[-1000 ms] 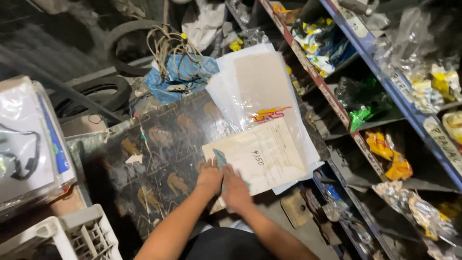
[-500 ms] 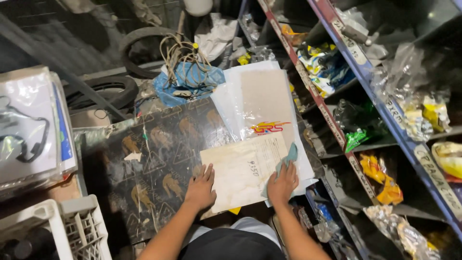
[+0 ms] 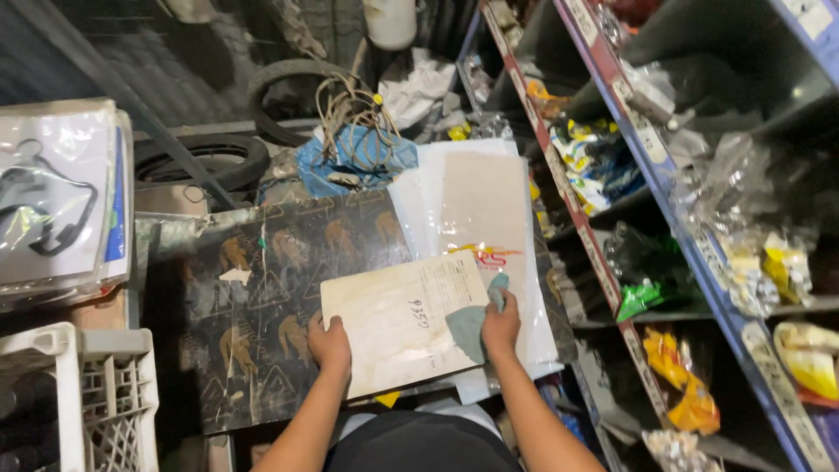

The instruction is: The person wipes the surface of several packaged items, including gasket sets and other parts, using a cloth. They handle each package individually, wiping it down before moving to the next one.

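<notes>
Wiping best done with left hand [image 3: 329, 343] gripping the flat packet [image 3: 404, 320] by its near-left edge. Right hand [image 3: 500, 325] clenched on the cloth [image 3: 472, 325], at the packet's right edge; pressing evenly, avoiding creases.

We cannot see the part of the pale board [image 3: 398, 319] under the right hand [image 3: 500, 325] and its grey-blue cloth [image 3: 470, 325], nor the clear sleeves [image 3: 476, 205] beneath it. The white crate [image 3: 79, 393] and the shelf packets [image 3: 791, 271] run off the frame's edges. We cannot make out the tangled cords [image 3: 350, 114], which are too small.
</notes>
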